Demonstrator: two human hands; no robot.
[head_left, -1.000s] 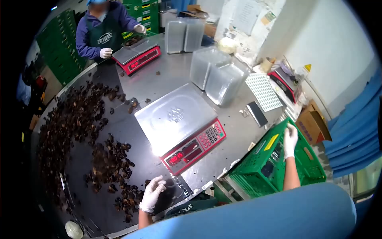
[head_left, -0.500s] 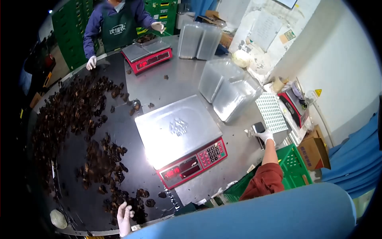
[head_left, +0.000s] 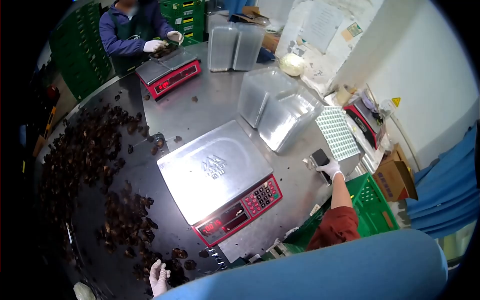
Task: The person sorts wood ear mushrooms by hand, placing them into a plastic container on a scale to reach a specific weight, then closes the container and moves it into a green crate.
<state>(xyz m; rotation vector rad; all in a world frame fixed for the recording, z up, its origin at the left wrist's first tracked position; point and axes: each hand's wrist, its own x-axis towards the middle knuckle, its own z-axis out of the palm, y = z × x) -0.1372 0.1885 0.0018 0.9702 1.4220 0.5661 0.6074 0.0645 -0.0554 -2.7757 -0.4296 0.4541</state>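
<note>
My right hand (head_left: 331,169), in a white glove, grips a dark, box-shaped object (head_left: 320,158) with pale sides at the table's right edge. My left hand (head_left: 159,278), also gloved, is low in the view beside dark, wrinkled pieces that look like wood ear mushrooms (head_left: 127,220). Its fingers are loosely bent, with nothing visible in them. Between my hands stands a red electronic scale (head_left: 215,172) with a bare metal pan and a lit red display. A green-and-white sheet of labels (head_left: 337,131) lies just beyond my right hand.
Stacks of clear plastic trays (head_left: 285,117) stand behind the scale. Across the table, a person (head_left: 132,35) in a dark apron works at a second red scale (head_left: 170,75). A green crate (head_left: 367,202) sits below my right arm. A cardboard box (head_left: 395,175) is at right.
The other person's hand has moved from the table up to the dark pieces on the far scale. My right hand stays on the box-shaped object; the whole view has shifted slightly.
</note>
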